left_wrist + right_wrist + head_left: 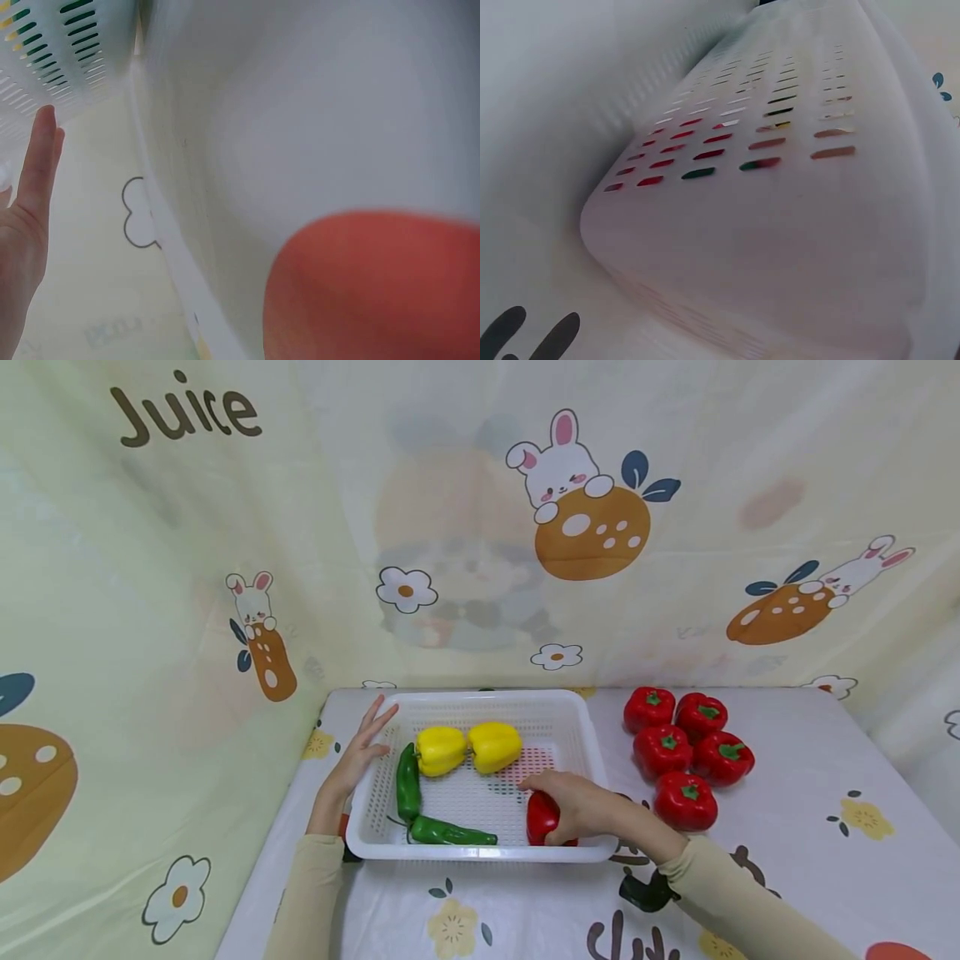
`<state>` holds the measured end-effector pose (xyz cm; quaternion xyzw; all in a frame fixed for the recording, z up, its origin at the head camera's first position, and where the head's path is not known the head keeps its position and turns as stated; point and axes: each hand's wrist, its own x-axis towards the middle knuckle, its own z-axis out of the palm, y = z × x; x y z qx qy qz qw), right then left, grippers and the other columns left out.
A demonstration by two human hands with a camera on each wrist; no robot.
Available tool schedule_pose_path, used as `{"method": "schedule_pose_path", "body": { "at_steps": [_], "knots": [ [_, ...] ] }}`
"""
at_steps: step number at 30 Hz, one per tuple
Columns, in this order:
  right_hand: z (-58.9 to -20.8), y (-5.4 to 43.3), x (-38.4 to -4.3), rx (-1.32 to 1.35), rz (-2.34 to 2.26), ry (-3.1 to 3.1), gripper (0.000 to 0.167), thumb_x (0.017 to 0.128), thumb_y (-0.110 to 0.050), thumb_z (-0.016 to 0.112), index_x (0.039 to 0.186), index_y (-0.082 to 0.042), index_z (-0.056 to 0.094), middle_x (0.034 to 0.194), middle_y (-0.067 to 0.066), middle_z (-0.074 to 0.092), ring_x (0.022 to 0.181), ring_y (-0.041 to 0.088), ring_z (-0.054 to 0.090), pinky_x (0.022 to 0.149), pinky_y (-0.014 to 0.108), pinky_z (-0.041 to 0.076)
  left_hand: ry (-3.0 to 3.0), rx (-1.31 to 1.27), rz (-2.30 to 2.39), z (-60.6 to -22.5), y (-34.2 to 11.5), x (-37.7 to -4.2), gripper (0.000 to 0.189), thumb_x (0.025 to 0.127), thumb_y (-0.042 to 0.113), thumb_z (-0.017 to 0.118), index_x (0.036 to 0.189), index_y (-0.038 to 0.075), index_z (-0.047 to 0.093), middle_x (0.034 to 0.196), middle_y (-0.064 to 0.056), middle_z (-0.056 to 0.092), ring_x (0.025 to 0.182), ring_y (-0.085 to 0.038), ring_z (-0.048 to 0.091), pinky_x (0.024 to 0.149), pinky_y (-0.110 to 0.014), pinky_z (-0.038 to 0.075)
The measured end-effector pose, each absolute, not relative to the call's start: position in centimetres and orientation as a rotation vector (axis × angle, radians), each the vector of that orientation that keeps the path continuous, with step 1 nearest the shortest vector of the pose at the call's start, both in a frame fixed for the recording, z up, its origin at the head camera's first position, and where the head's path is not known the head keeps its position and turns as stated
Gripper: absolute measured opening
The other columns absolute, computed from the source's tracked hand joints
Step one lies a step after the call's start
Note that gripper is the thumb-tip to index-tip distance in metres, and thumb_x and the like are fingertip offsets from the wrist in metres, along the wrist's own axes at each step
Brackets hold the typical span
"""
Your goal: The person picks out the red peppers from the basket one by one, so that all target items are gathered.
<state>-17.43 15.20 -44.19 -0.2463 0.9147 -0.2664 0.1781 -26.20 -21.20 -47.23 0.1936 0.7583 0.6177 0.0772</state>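
Note:
A white slotted plastic basket (pixel 480 852) stands in front of me on the cloth-covered table. In its front right corner my right hand (pixel 573 802) grips a red bell pepper (pixel 541 817), thumb on the near side and fingers over the top. My left hand (pixel 356 764) rests at the basket's left rim with fingers extended; the left wrist view also shows this hand (pixel 28 202) beside the slotted wall. Two yellow bell peppers (pixel 441 751) lie at the back inside, with two long green peppers (pixel 408 783) along the left and front. The right wrist view shows only the basket wall (pixel 742 225), not the hand.
Several red bell peppers (pixel 686 801) are grouped on the table to the basket's right. A patterned curtain (pixel 465 527) hangs behind and along the left. Something dark (pixel 647 892) shows under my right forearm. A blurred red shape (pixel 382 292) fills the left wrist view's lower right.

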Motion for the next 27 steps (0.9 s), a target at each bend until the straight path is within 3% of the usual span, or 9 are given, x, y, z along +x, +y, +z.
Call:
{"method": "schedule_pose_path", "body": {
  "at_steps": [11,27],
  "knots": [
    [-44.7,15.4,-17.5,-0.7,-0.771,2.623,0.071,0.071,-0.019,0.087,0.135,-0.008,0.057,0.126,0.009,0.061,0.108,0.024,0.055,0.082,0.044,0.056,2.305,0.594,1.821,-46.9,-21.2,-26.0,0.062,0.09,-0.012,0.041,0.151,-0.005,0.029,0.164,-0.017,-0.008,0.148,-0.041,-0.01,0.111,-0.068,0.002],
    [-44.0,16.4,-18.0,-0.67,-1.102,2.504,0.064,0.079,-0.029,0.082,0.134,-0.008,0.057,0.122,0.008,0.063,0.11,0.028,0.058,0.076,0.035,0.058,2.307,0.633,1.821,-47.0,-21.1,-26.1,0.062,0.089,-0.013,0.041,0.149,-0.009,0.028,0.164,-0.019,-0.007,0.148,-0.042,-0.011,0.112,-0.067,0.001]
  ]
}}
